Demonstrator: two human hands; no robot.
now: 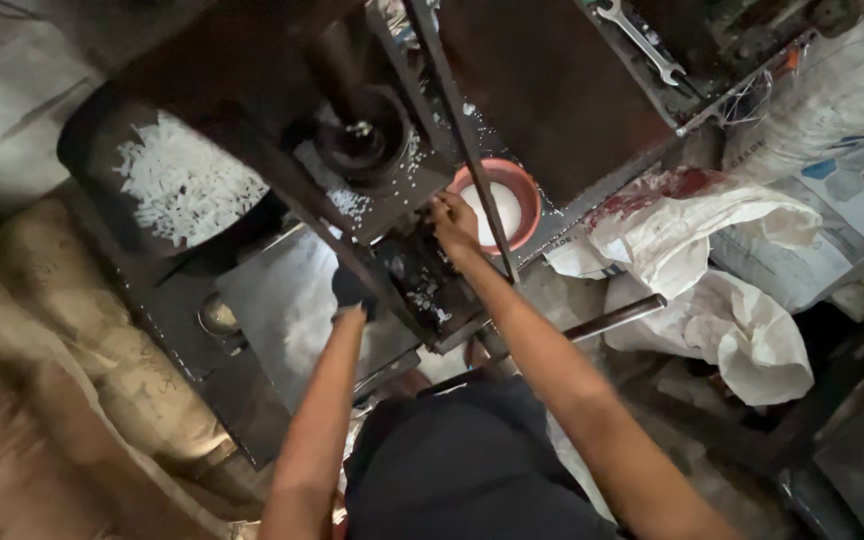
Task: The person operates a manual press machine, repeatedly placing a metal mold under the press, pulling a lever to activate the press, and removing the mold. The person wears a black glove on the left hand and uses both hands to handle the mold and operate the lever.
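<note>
1. Dim workshop floor surrounds a dark, greasy metal press machine (392, 190), with burlap sacks (42, 330) at the left and crumpled white woven bags (742, 300) at the right.
2. Scattered white plastic granules speckle the machine's mould block (422, 285), a small, blackened, oily steel part sitting low at the machine's front.
3. Left hand (350, 292) is clenched around a dark knob or handle just left of the block; what exactly it grips is too dark to tell.
4. Right hand (454, 222) rests with its fingers curled on the block's upper edge, touching it, beside a thin upright steel rod (462, 140).
5. Between the two hands lies the block, its long axis running diagonally from upper left to lower right.
6. Behind the right hand stands a round orange bowl (527, 200) of white material.
7. White pellets fill a dark hopper (187, 185) at the upper left, and a spanner (642, 42) lies on top.
</note>
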